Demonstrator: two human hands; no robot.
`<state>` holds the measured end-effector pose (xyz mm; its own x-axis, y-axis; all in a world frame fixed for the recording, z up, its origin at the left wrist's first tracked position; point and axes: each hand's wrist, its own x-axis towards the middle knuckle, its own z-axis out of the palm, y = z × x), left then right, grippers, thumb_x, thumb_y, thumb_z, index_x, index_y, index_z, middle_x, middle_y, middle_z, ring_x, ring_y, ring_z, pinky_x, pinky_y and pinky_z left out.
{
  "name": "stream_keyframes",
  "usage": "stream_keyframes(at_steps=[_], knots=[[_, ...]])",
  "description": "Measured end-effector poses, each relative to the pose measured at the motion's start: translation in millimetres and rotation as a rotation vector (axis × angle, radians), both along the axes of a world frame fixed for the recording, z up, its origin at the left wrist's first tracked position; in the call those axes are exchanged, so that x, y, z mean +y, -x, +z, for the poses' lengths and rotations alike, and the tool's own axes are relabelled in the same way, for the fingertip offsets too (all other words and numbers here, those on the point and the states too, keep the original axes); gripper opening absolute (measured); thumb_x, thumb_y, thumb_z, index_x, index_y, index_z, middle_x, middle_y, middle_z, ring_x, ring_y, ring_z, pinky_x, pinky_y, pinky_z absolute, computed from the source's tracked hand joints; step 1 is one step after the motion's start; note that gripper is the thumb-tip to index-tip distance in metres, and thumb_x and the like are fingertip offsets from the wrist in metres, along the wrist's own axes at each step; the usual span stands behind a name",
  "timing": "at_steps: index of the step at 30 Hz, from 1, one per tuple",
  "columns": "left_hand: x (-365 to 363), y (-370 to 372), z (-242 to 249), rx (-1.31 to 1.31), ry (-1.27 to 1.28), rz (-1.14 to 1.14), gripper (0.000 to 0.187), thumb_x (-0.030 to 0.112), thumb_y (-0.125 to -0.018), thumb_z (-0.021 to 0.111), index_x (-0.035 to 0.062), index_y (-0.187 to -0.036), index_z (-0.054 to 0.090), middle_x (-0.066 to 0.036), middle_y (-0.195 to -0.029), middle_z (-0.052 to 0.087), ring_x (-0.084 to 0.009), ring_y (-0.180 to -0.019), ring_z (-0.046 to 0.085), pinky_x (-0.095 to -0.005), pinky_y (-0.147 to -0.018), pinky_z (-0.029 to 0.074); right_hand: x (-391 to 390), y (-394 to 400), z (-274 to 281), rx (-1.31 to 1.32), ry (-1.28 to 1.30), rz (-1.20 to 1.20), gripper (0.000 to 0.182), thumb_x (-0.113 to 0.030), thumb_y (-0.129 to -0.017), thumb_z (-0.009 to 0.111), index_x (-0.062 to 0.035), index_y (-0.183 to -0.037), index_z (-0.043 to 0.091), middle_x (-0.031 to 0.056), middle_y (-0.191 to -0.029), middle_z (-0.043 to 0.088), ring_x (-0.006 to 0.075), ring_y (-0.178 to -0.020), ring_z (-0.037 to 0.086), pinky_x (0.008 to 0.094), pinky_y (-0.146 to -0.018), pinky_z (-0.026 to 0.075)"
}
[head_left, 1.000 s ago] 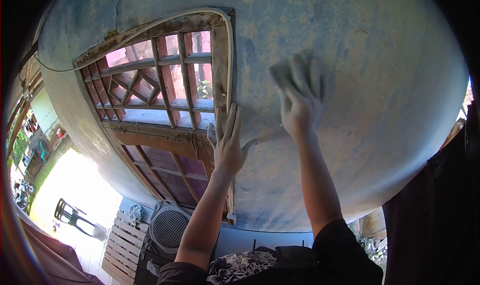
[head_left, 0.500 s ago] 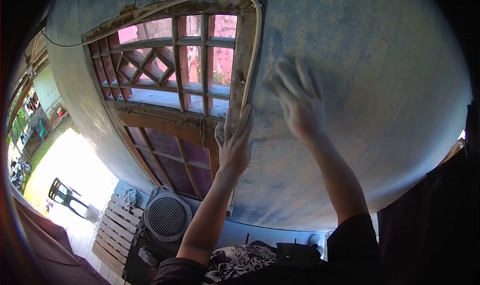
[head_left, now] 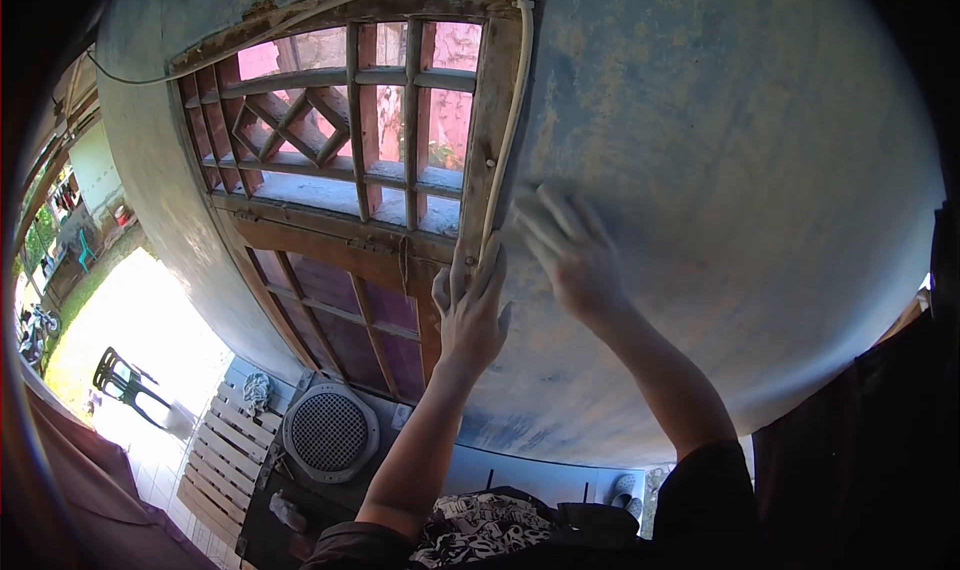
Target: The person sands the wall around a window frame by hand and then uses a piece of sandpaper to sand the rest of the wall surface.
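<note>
My left hand (head_left: 472, 315) lies with spread fingers on the wooden window frame (head_left: 488, 120), at the lower end of a pale cable (head_left: 520, 80) that runs along the frame's edge. To its right, my right hand (head_left: 572, 250) is against the blue-grey painted wall (head_left: 700, 170), fingers stretched out and slightly blurred. Both palms face the surface, so whatever might lie under them is hidden. A wooden lattice window (head_left: 290, 130) fills the upper left, above a wooden shutter with dark panes (head_left: 330, 310).
Below stand a round-grilled speaker (head_left: 330, 435) on a dark surface and a slatted wooden bench (head_left: 225, 460) with a cloth (head_left: 257, 392). A dark chair (head_left: 130, 385) is outside at the left. Footwear (head_left: 624, 490) lies on the floor near the wall's base.
My right hand has moved down and slightly left along the wall, closer to my left hand. My left hand has stayed almost in place, a little lower in view.
</note>
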<state>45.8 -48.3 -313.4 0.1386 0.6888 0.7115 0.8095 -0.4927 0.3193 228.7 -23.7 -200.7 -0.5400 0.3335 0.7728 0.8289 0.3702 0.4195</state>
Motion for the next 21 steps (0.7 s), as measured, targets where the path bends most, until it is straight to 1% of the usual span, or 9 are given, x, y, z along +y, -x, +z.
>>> stream_keyframes(at_steps=[2, 4, 6, 9, 10, 13, 15, 19, 21], knots=[[1, 5, 3, 0.057, -0.019, 0.022, 0.099, 0.013, -0.083, 0.085, 0.0095, -0.167, 0.031, -0.007, -0.176, 0.025, -0.0391, -0.163, 0.015, -0.0563, -0.122, 0.019, 3, -6, -16, -0.171, 0.088, 0.113, 0.037, -0.014, -0.097, 0.063, -0.0156, -0.132, 0.075, -0.0034, -0.159, 0.057, 0.0231, -0.156, 0.040, 0.0460, -0.131, 0.030], [-2, 7, 7, 0.099, 0.026, 0.043, 0.098, 0.012, -0.082, 0.085, 0.0093, -0.166, 0.033, -0.007, -0.175, 0.027, -0.0390, -0.163, 0.016, -0.0563, -0.122, 0.019, 12, -18, 12, -0.166, 0.059, 0.130, 0.036, -0.013, -0.098, 0.064, -0.0157, -0.132, 0.075, -0.0051, -0.159, 0.057, 0.0234, -0.156, 0.039, 0.0461, -0.130, 0.030], [-1, 4, 5, 0.072, 0.028, 0.040, 0.098, 0.011, -0.081, 0.085, 0.0091, -0.165, 0.034, -0.007, -0.175, 0.028, -0.0393, -0.162, 0.017, -0.0563, -0.122, 0.020, 16, -24, 50, -0.025, -0.166, -0.023, 0.036, -0.014, -0.097, 0.067, -0.0163, -0.132, 0.075, -0.0068, -0.158, 0.058, 0.0239, -0.156, 0.039, 0.0462, -0.129, 0.031], [-2, 0, 4, 0.014, 0.040, 0.019, 0.098, 0.009, -0.082, 0.083, 0.0114, -0.166, 0.033, -0.004, -0.175, 0.028, -0.0377, -0.162, 0.018, -0.0564, -0.123, 0.019, 0, -15, 84, 0.116, -0.265, -0.111, 0.035, -0.016, -0.096, 0.069, -0.0172, -0.131, 0.075, -0.0075, -0.158, 0.057, 0.0229, -0.157, 0.038, 0.0465, -0.130, 0.030], [-3, -1, 5, -0.021, 0.054, 0.002, 0.098, 0.007, -0.083, 0.082, 0.0138, -0.167, 0.032, -0.002, -0.176, 0.027, -0.0357, -0.163, 0.019, -0.0566, -0.123, 0.018, 3, -11, 76, 0.118, -0.265, -0.114, 0.035, -0.016, -0.096, 0.069, -0.0172, -0.131, 0.075, -0.0075, -0.158, 0.057, 0.0229, -0.157, 0.038, 0.0465, -0.130, 0.030], [-5, 3, 9, -0.006, 0.063, -0.007, 0.098, 0.008, -0.083, 0.082, 0.0129, -0.167, 0.031, -0.003, -0.176, 0.026, -0.0358, -0.163, 0.018, -0.0555, -0.124, 0.018, 10, -6, 23, -0.022, -0.099, 0.058, 0.033, -0.015, -0.097, 0.069, -0.0176, -0.130, 0.075, -0.0072, -0.159, 0.055, 0.0217, -0.158, 0.036, 0.0484, -0.131, 0.029], [-4, 8, 6, 0.003, 0.045, -0.024, 0.099, 0.008, -0.083, 0.082, 0.0125, -0.167, 0.031, -0.003, -0.176, 0.026, -0.0360, -0.163, 0.018, -0.0547, -0.124, 0.018, 1, -7, -5, -0.329, 0.099, 0.063, 0.032, -0.016, -0.098, 0.069, -0.0184, -0.129, 0.075, -0.0084, -0.160, 0.054, 0.0208, -0.159, 0.034, 0.0497, -0.132, 0.028], [-5, 6, 4, -0.014, 0.062, -0.042, 0.100, 0.008, -0.083, 0.082, 0.0113, -0.167, 0.030, -0.003, -0.176, 0.026, -0.0370, -0.163, 0.017, -0.0529, -0.124, 0.018, 12, -24, 37, -0.266, 0.008, 0.076, 0.033, -0.013, -0.100, 0.065, -0.0191, -0.131, 0.074, -0.0096, -0.159, 0.055, 0.0210, -0.158, 0.036, 0.0498, -0.131, 0.029], [-6, 1, 2, -0.034, 0.058, -0.039, 0.100, 0.008, -0.083, 0.082, 0.0114, -0.168, 0.030, -0.003, -0.176, 0.026, -0.0372, -0.163, 0.017, -0.0533, -0.125, 0.018, 3, -27, 77, -0.037, -0.222, -0.124, 0.034, -0.010, -0.102, 0.060, -0.0194, -0.131, 0.074, -0.0102, -0.160, 0.055, 0.0211, -0.157, 0.038, 0.0491, -0.131, 0.027]])
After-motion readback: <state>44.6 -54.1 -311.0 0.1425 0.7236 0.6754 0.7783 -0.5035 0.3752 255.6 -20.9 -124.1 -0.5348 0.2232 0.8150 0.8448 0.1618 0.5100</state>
